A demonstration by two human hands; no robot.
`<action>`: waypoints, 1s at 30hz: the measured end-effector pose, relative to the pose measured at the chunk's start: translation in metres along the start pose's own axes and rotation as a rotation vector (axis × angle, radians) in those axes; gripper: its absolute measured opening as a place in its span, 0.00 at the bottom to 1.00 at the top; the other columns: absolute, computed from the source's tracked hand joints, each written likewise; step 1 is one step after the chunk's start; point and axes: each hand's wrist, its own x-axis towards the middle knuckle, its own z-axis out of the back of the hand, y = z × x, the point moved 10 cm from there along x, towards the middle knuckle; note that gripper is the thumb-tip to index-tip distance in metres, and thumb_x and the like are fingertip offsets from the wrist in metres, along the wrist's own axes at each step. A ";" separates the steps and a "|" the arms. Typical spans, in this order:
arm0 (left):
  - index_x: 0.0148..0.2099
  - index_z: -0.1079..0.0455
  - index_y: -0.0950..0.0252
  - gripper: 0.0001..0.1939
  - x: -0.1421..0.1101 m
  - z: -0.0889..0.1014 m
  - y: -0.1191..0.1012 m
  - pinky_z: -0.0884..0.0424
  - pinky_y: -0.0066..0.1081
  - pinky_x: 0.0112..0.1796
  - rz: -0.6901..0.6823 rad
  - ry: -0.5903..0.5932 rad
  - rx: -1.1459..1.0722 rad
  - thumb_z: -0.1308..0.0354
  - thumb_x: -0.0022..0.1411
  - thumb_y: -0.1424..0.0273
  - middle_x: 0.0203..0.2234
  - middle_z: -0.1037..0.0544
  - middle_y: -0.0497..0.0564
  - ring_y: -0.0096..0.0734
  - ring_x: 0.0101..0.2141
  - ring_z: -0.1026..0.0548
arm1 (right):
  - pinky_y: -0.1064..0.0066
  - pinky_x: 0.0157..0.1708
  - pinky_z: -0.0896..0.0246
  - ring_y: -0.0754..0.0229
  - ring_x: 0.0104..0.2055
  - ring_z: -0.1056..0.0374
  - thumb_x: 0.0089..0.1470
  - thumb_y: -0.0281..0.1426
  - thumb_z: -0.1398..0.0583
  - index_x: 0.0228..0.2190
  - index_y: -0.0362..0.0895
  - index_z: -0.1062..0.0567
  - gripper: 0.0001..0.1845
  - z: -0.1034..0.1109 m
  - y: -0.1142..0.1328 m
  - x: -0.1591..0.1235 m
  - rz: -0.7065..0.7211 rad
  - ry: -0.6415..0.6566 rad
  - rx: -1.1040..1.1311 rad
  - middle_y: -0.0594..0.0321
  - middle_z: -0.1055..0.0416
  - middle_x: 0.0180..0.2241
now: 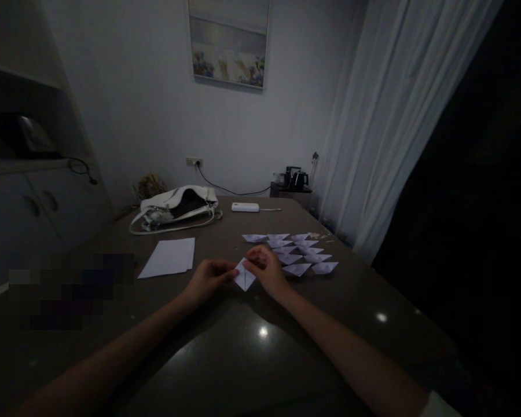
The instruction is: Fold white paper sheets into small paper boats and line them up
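Between my two hands is a small piece of folded white paper (245, 279), diamond-shaped, with a crease or slit down its middle and one corner pointing towards me. My left hand (208, 279) pinches its left corner between thumb and fingers. On the other side, my right hand (267, 269) grips the upper right part, thumb on the front face. Just beyond my right hand, several folded paper boats (297, 269) sit in rows on the dark table (226, 347). A stack of white paper sheets (168, 258) lies to the left of my hands.
A white handbag (178, 205) rests at the table's far left, near a white power bank (245, 207) with a short cable. Behind the table, a black kettle (299, 180) stands on a small cabinet. A pale curtain (373, 116) hangs along the right.
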 end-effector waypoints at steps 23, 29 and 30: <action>0.25 0.30 0.69 0.21 0.000 0.007 -0.005 0.36 0.24 0.24 0.037 -0.053 -0.103 0.34 0.44 0.54 0.18 0.26 0.47 0.26 0.21 0.30 | 0.70 0.30 0.36 0.61 0.28 0.30 0.44 0.38 0.36 0.28 0.41 0.25 0.13 -0.006 -0.008 -0.001 -0.075 0.107 -0.023 0.60 0.26 0.27; 0.24 0.31 0.68 0.23 0.002 0.009 -0.001 0.36 0.25 0.22 0.069 -0.086 -0.108 0.33 0.39 0.52 0.18 0.26 0.48 0.28 0.20 0.30 | 0.69 0.31 0.35 0.59 0.29 0.30 0.42 0.40 0.35 0.29 0.40 0.22 0.15 -0.003 -0.016 0.001 -0.090 0.064 0.060 0.59 0.25 0.27; 0.23 0.31 0.68 0.23 0.002 0.008 -0.002 0.36 0.24 0.22 0.072 -0.078 -0.114 0.33 0.39 0.52 0.17 0.26 0.47 0.27 0.20 0.31 | 0.68 0.32 0.34 0.59 0.29 0.30 0.42 0.40 0.34 0.29 0.40 0.22 0.16 -0.003 -0.015 0.000 -0.091 0.066 0.065 0.58 0.24 0.28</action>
